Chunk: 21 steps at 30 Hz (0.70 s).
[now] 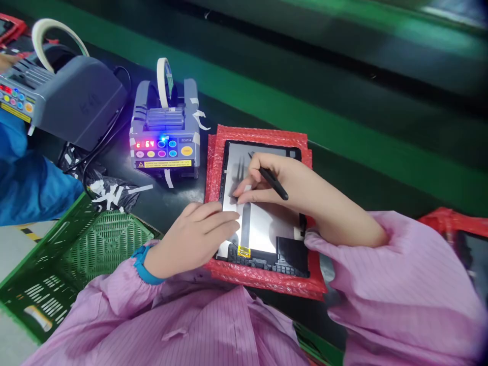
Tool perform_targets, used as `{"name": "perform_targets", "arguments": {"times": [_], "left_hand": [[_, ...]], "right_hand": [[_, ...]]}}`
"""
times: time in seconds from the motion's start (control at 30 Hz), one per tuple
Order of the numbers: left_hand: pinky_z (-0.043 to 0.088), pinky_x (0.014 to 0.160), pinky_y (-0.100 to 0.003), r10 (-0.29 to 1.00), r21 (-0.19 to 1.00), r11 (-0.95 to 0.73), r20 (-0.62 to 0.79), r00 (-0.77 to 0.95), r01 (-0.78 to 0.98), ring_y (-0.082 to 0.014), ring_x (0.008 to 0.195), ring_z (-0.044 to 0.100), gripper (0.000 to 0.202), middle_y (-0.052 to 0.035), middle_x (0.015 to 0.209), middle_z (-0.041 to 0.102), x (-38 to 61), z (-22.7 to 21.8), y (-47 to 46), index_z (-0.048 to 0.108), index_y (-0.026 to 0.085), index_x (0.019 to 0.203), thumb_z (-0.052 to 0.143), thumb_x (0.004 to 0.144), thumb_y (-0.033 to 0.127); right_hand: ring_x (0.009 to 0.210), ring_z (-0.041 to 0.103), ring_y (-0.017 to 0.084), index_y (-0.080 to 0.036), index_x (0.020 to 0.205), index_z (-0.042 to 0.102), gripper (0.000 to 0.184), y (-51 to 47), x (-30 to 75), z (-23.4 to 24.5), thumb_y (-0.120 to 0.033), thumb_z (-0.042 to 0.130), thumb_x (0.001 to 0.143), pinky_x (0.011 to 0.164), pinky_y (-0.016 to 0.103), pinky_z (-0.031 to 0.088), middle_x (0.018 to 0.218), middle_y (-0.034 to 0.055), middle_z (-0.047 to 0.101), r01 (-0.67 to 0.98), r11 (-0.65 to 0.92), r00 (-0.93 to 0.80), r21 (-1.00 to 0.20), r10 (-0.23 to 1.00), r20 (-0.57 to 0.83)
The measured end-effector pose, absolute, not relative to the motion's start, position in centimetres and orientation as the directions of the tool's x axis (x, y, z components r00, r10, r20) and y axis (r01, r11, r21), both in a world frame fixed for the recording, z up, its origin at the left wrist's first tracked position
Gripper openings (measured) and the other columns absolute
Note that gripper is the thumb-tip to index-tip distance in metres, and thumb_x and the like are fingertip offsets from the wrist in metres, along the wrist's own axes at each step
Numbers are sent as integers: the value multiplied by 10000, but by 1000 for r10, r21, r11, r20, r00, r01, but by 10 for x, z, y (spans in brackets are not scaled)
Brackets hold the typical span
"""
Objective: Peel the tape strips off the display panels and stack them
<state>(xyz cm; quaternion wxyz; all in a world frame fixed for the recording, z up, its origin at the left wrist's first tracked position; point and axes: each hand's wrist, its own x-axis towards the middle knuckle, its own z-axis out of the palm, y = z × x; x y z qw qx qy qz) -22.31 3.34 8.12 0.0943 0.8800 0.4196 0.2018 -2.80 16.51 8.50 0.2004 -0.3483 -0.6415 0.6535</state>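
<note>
An opened tablet (pixel 263 223) lies face down in the middle of the dark bench on a sheet of red bubble wrap (pixel 263 134). Its long axis runs from near to far, tipped slightly to the right at the far end, and its bare silver back faces up. The near end carries a black strip of parts and a small yellow label (pixel 244 251). The right hand (pixel 290 185) rests over the upper half of the tablet, clenched round a thin black tool (pixel 272 181). The tool's long axis runs from near-right to far-left, with the tip pointing toward the tablet's far-left corner. Whether the tip touches the surface cannot be told. The left hand (pixel 198 229) grasps nothing; its fingers lie stretched out flat across the tablet's left edge, fingertips just beside those of the right hand. Both forearms, in pink sleeves, cross the near side of the red wrap and hide part of it. To the left stands a grey tape dispenser (pixel 165 137) with lit red digits, and farther left a second, larger dispenser (pixel 76 96). Between them and the near edge lie a black bag stuck with tape scraps (pixel 110 190) and a green crate (pixel 76 254). Another person's blue sleeve (pixel 26 178) shows at the far left — well apart from the tablet.
</note>
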Motion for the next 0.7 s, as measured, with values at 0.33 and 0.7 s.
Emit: {"name": "perform_targets", "arguments": {"times": [0.33,0.7], "left_hand": [[392,795,-380,769,274,-637,285,572,720,-270,1061,541,251,-39,1232,732,-218,74,42,655,135,1056,409,1015,110],[483,927,-369,976,900,-203,155,151,386,-217,1038,615,180,-70,1116,727,-233,57,29,645,182,1101,561,945,147]], "right_hand": [[705,746,220,-236,682,436,577,164,-32,74,-526,926,585,661,323,549,693,9,748,205,-52,-611,-977,773,-169],[620,586,187,-268,758,397,491,178,-17,66,-259,884,689,603,323,412,696,-53,628,555,203,-166,-807,977,132]]}}
